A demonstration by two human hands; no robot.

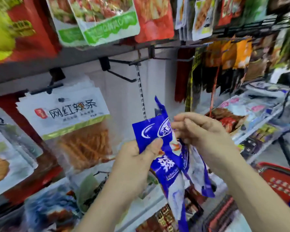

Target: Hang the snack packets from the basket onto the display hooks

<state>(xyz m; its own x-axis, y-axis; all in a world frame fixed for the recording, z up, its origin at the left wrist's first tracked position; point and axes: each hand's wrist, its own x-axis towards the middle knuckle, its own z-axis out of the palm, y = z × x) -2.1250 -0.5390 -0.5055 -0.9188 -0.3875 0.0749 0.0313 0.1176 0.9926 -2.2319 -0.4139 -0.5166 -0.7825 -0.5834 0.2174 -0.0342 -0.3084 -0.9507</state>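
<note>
Several blue and white snack packets hang in a bunch between my hands at the middle of the view. My left hand pinches the top corner of the front packet with thumb over it. My right hand grips the packets' upper edge from the right, fingers curled. Above them a bare black display hook sticks out from the white back panel. The red basket stands at the lower right, its rim and mesh wall showing.
White packets of orange strips hang on the hook to the left. Green and red packets hang overhead, dark and orange ones to the right. A shelf with flat packets runs along the right.
</note>
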